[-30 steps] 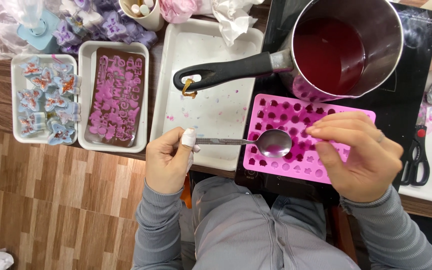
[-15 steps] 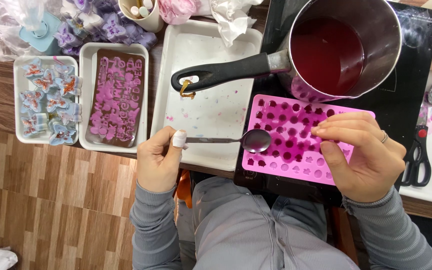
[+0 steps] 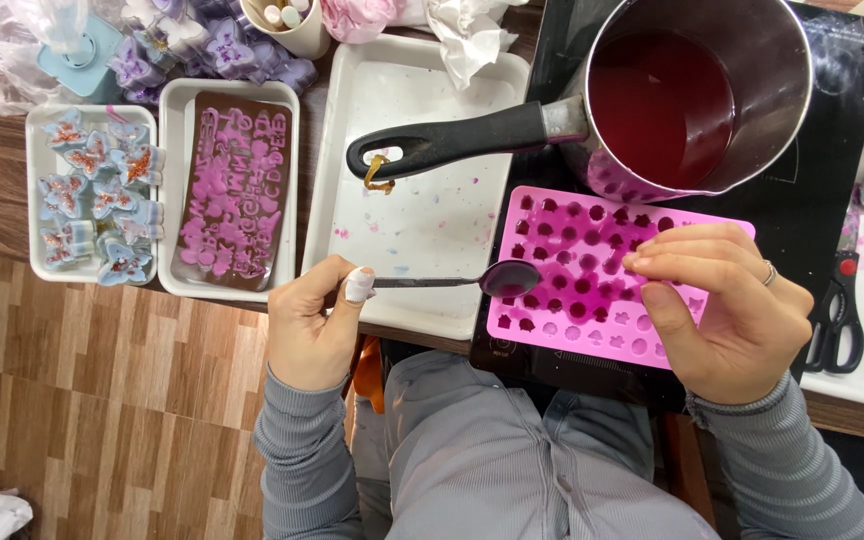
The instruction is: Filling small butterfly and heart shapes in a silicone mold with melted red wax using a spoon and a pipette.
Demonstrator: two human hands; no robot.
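Note:
My left hand [image 3: 314, 322] grips the handle of a metal spoon [image 3: 472, 281], a bandage on the thumb. The spoon's bowl holds dark red liquid and hovers at the left edge of a pink silicone mould [image 3: 570, 262], whose many small cavities are mostly filled with the same liquid. My right hand [image 3: 727, 309] rests on the mould's right side, fingers curled over it, a ring on one finger. Behind the mould stands a steel saucepan [image 3: 694, 92] of dark red liquid, its black handle pointing left.
The mould and pan sit on a black cooktop [image 3: 832, 200]. A white tray [image 3: 420, 200] with pink splatters lies left of it. Further left are a brown letter mould [image 3: 235, 190] in a tray and a tray of butterfly shapes [image 3: 95, 195]. Scissors [image 3: 838, 318] lie at right.
The spoon has drawn left, from over the middle of the pink mould to its left edge. My right hand stays on the mould's right side.

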